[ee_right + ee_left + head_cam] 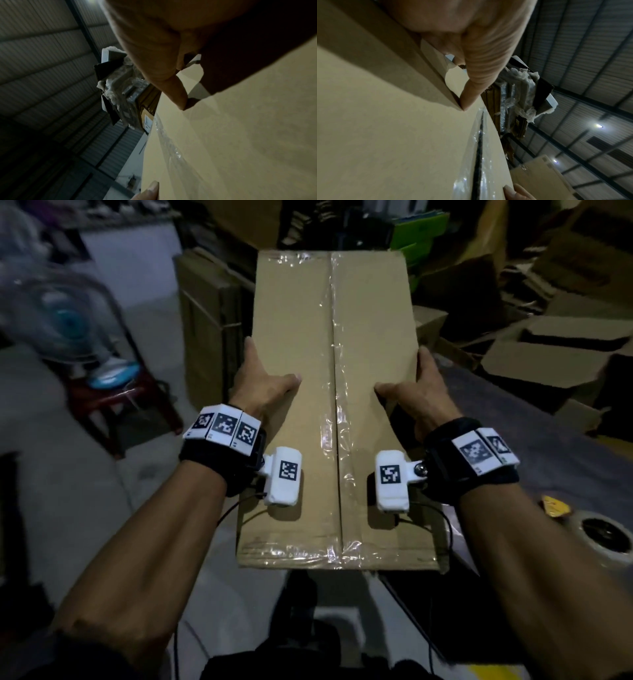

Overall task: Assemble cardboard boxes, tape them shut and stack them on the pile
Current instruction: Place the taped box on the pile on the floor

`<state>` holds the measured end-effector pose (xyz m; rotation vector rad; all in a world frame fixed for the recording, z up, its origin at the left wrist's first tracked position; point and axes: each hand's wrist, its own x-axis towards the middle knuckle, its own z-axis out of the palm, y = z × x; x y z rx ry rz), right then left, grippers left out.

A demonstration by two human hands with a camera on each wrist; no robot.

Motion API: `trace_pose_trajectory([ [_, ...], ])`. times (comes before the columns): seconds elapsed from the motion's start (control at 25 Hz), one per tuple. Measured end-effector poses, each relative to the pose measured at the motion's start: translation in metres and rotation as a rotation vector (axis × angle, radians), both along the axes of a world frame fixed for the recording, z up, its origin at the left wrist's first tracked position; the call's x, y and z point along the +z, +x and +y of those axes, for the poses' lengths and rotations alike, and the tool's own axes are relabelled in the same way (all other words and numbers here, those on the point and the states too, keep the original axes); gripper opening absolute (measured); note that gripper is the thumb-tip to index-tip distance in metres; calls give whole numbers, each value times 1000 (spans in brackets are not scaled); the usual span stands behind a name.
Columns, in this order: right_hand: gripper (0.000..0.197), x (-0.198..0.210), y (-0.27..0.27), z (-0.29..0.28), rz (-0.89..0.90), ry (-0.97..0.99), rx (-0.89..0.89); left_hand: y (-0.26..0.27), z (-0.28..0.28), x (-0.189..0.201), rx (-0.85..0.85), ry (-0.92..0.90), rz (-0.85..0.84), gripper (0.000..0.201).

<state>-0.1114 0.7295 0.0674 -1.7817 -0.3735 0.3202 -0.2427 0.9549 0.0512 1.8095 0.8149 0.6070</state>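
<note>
The cardboard box (337,392) is plain brown corrugated board, matt and smooth on its top face. Clear plastic tape (334,364) runs along its middle seam and across both ends of that face, glossy and wrinkled, catching the light. Right of the box, the tape roll (604,537) looks shiny and translucent around a dark core. Left of the box, the chair (118,402) appears to be glossy red plastic. The wristbands (219,463) are black matt cloth, carrying white smooth plastic housings with printed paper-like markers.
</note>
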Motion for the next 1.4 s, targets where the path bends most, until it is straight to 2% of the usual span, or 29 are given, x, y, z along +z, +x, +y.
trace_pose_trajectory([
  [0.2,91,-38,-46,46,64,-74,115,-75,21,-42,171,-65,69,114],
  [0.32,94,-71,-62,75,124,-129,167,-102,38,-74,226,-115,103,114],
  [0.44,110,-107,-70,107,166,-209,213,-119,51,-107,277,-198,138,114],
  [0.6,90,-158,-69,168,260,-319,246,-126,94,-159,374,-330,236,112],
  [0.72,85,-196,-55,224,307,-454,238,-117,145,-199,419,-410,323,104],
  [0.92,72,-239,-26,296,394,-580,266,-94,218,-248,435,-500,385,112],
  [1.04,86,-270,4,353,360,-661,321,-70,265,-270,444,-513,406,109],
  [1.16,101,-308,53,414,344,-657,431,-35,314,-290,448,-516,450,110],
  [1.24,89,-312,82,448,335,-644,457,-7,349,-308,455,-521,456,117],
  [1.32,72,-335,122,488,308,-606,488,26,383,-330,469,-521,442,120],
  [1.36,69,-345,136,505,274,-591,533,40,394,-335,474,-534,435,118],
  [1.4,74,-365,154,525,232,-603,534,57,408,-345,474,-551,424,112],
])
